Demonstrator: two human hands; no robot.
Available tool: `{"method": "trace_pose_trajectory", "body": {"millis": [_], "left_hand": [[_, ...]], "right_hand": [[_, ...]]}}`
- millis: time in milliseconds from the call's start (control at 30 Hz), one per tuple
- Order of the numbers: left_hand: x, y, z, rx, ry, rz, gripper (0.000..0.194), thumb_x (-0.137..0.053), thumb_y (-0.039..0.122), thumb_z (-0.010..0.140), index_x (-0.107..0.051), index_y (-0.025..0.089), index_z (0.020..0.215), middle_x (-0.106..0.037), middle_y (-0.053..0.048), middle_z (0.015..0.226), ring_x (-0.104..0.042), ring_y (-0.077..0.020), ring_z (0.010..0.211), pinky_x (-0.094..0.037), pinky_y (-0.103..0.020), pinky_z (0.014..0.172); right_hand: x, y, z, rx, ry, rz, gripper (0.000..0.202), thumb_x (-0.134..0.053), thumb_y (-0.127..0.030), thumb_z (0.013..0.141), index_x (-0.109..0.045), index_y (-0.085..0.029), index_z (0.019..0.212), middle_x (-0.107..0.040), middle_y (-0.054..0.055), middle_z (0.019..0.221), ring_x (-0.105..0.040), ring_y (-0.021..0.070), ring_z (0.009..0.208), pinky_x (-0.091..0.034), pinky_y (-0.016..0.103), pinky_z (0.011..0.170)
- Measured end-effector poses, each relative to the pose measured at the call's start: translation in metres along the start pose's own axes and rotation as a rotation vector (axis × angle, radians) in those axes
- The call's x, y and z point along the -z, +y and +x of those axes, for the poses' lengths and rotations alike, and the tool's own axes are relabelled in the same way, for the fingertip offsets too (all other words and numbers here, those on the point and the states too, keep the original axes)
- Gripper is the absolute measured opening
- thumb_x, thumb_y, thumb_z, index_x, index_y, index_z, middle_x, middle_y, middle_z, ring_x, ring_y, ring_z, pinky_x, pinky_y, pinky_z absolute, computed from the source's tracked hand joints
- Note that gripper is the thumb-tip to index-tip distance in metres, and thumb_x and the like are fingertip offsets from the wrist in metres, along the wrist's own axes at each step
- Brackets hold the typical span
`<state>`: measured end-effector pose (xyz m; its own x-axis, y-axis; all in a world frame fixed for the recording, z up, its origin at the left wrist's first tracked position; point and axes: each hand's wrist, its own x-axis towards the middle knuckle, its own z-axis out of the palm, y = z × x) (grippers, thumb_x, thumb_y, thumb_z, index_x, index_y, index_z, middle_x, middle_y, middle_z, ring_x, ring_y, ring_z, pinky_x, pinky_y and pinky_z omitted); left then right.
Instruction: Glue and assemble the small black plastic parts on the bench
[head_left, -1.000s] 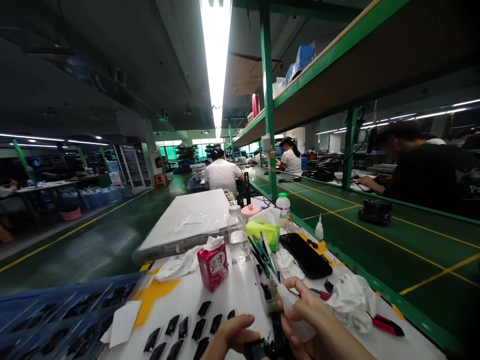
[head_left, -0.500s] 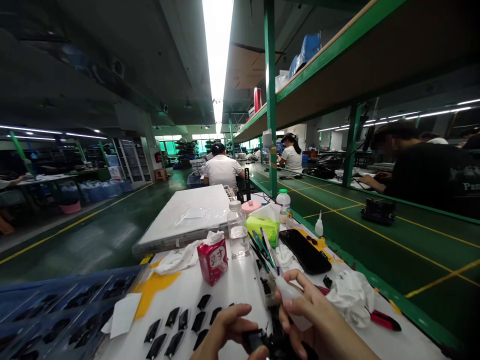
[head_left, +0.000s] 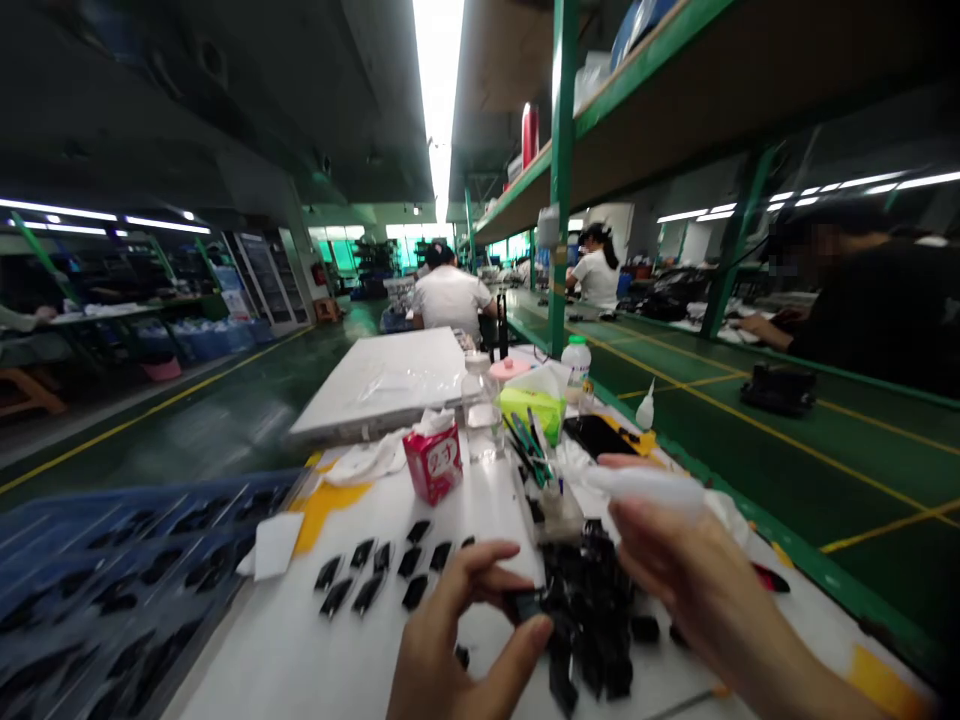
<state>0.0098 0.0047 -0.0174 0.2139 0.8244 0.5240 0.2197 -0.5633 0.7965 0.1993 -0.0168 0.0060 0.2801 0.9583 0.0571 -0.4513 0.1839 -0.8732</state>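
Note:
My left hand (head_left: 450, 640) is low in the middle, thumb and fingers curved around a small black plastic part (head_left: 526, 603). My right hand (head_left: 686, 555) is closed around a white squeeze bottle (head_left: 652, 486), its nozzle pointing left; both are blurred by motion. Below and between the hands lies a pile of black plastic parts (head_left: 596, 620) on the white worktop (head_left: 300, 660). Left of my left hand, several black parts with clear edges (head_left: 367, 595) lie in loose rows. A holder (head_left: 559, 515) with tweezers (head_left: 529, 450) stands just beyond the pile.
Blue trays of black parts (head_left: 150, 570) are at the left. Beyond the rows stand a red tissue box (head_left: 435, 465), a clear bottle (head_left: 481, 410) and a green tissue pack (head_left: 536, 405). A dark phone (head_left: 596, 437) lies behind my right hand. Co-workers sit farther off.
My right hand has moved right and up with the squeeze bottle, away from my left hand, and the bottle has turned nearly level. The pile of black parts now shows. The view has tilted down.

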Motion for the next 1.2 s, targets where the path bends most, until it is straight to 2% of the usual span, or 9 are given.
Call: {"method": "trace_pose_trajectory", "body": {"millis": [67, 100, 167, 267, 400, 567, 733, 967, 1200], "left_hand": [[0.0, 0.009, -0.001, 0.046, -0.06, 0.017, 0.033, -0.071, 0.016, 0.076, -0.061, 0.026, 0.106, -0.073, 0.004, 0.082, -0.069, -0.0123, 0.076, -0.055, -0.019, 0.076], [0.0, 0.013, 0.0, 0.065, -0.095, 0.019, 0.033, -0.071, 0.016, 0.076, -0.061, 0.025, 0.106, -0.072, 0.003, 0.083, -0.069, -0.0121, 0.077, -0.055, -0.02, 0.077], [-0.002, 0.018, 0.001, 0.09, -0.132, 0.013, 0.035, -0.072, 0.014, 0.076, -0.06, 0.024, 0.106, -0.072, 0.003, 0.083, -0.068, -0.0115, 0.077, -0.055, -0.02, 0.08], [-0.004, 0.021, 0.001, 0.085, -0.163, -0.004, 0.037, -0.074, 0.011, 0.074, -0.06, 0.023, 0.105, -0.071, 0.004, 0.082, -0.068, -0.0106, 0.077, -0.055, -0.018, 0.08], [-0.006, 0.02, 0.0, 0.05, -0.176, -0.002, 0.038, -0.077, 0.009, 0.072, -0.06, 0.022, 0.104, -0.072, 0.004, 0.081, -0.068, -0.0105, 0.075, -0.056, -0.017, 0.076], [-0.007, 0.019, -0.001, -0.001, -0.19, -0.004, 0.041, -0.078, 0.007, 0.071, -0.059, 0.022, 0.104, -0.073, 0.004, 0.085, -0.071, -0.0107, 0.078, -0.056, -0.016, 0.079], [-0.008, 0.018, -0.002, -0.026, -0.2, 0.008, 0.042, -0.078, 0.008, 0.071, -0.058, 0.022, 0.105, -0.073, 0.004, 0.085, -0.071, -0.0108, 0.079, -0.056, -0.015, 0.078], [-0.007, 0.017, -0.001, -0.052, -0.198, 0.026, 0.041, -0.079, 0.008, 0.071, -0.057, 0.021, 0.104, -0.072, 0.005, 0.086, -0.07, -0.0078, 0.079, -0.054, -0.01, 0.079], [-0.006, 0.018, -0.001, -0.06, -0.197, 0.03, 0.041, -0.079, 0.008, 0.072, -0.057, 0.021, 0.104, -0.072, 0.005, 0.087, -0.07, -0.0086, 0.079, -0.055, -0.012, 0.079]], "right_hand": [[0.0, -0.009, -0.004, 0.104, -0.002, 0.043, 0.023, -0.073, -0.038, 0.075, -0.061, -0.02, 0.085, -0.03, -0.009, 0.048, -0.02, 0.0049, 0.041, -0.017, 0.017, 0.038], [0.001, -0.012, -0.005, 0.118, -0.045, 0.056, 0.02, -0.071, -0.037, 0.075, -0.06, -0.021, 0.077, -0.028, -0.01, 0.045, -0.018, 0.0051, 0.04, -0.018, 0.018, 0.038], [0.001, -0.015, -0.006, 0.147, -0.093, 0.013, 0.021, -0.07, -0.039, 0.074, -0.06, -0.021, 0.068, -0.025, -0.009, 0.041, -0.019, 0.0066, 0.04, -0.02, 0.021, 0.039], [0.002, -0.015, -0.008, 0.177, -0.112, -0.135, 0.029, -0.069, -0.049, 0.074, -0.065, -0.023, 0.063, -0.029, -0.006, 0.037, -0.028, 0.0094, 0.039, -0.022, 0.023, 0.039], [0.004, -0.01, -0.011, 0.169, -0.13, -0.254, 0.037, -0.068, -0.058, 0.074, -0.072, -0.023, 0.061, -0.038, -0.003, 0.036, -0.033, 0.0099, 0.033, -0.019, 0.026, 0.035], [0.01, -0.003, -0.013, 0.087, -0.231, -0.311, 0.038, -0.063, -0.058, 0.08, -0.073, -0.024, 0.066, -0.044, -0.001, 0.041, -0.038, 0.0112, 0.036, -0.02, 0.026, 0.035], [0.013, 0.0, -0.014, 0.067, -0.255, -0.351, 0.04, -0.056, -0.058, 0.086, -0.07, -0.024, 0.071, -0.045, -0.001, 0.043, -0.038, 0.0118, 0.038, -0.022, 0.027, 0.036], [0.016, -0.001, -0.016, 0.054, -0.285, -0.387, 0.042, -0.054, -0.06, 0.087, -0.07, -0.024, 0.071, -0.046, -0.001, 0.043, -0.04, 0.0122, 0.039, -0.025, 0.028, 0.037], [0.017, 0.001, -0.017, 0.069, -0.287, -0.402, 0.041, -0.052, -0.058, 0.09, -0.069, -0.024, 0.074, -0.046, -0.001, 0.046, -0.042, 0.0131, 0.043, -0.029, 0.027, 0.04]]}}
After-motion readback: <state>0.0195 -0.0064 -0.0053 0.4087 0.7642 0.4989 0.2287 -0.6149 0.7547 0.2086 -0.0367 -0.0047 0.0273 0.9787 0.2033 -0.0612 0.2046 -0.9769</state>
